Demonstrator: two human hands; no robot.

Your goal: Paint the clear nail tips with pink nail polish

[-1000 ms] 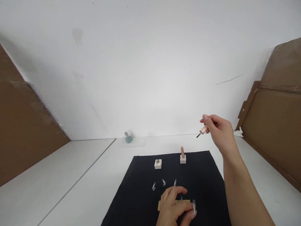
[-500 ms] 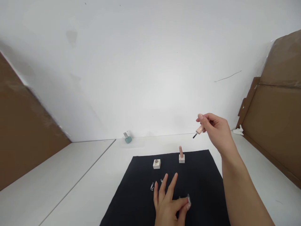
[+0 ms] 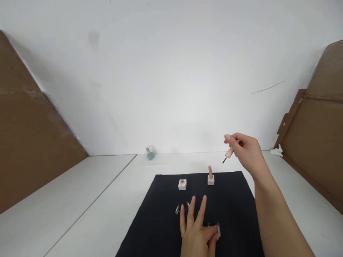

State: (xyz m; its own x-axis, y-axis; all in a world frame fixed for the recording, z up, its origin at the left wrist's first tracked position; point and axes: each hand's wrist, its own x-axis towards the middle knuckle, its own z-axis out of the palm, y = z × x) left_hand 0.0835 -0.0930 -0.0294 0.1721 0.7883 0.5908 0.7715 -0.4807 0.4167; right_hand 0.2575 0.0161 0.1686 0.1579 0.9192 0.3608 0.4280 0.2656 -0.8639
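My right hand (image 3: 245, 151) is raised at the right, its fingers closed on a pink-capped brush (image 3: 229, 152) whose dark tip points down and left. Low over the black mat (image 3: 160, 221), my left hand (image 3: 198, 232) pinches a small clear piece (image 3: 218, 230) between thumb and index finger, the other fingers spread. Beside those fingers lies a small clear clip (image 3: 177, 209); another (image 3: 188, 205) is partly hidden. An uncapped square white bottle (image 3: 182, 184) and a similar bottle with a pink cap (image 3: 210, 179) stand upright on the mat.
Against the white wall at the back is a teal bottle (image 3: 150, 155) with a grey cap, tilted. Cardboard panels (image 3: 34, 125) flank the white table (image 3: 88, 200). A crumpled white thing (image 3: 277, 151) lies at the right back corner.
The view has shifted slightly, so things on the mat appear a little further right. In my right hand the brush now points more steeply down. My left hand keeps its pinch.
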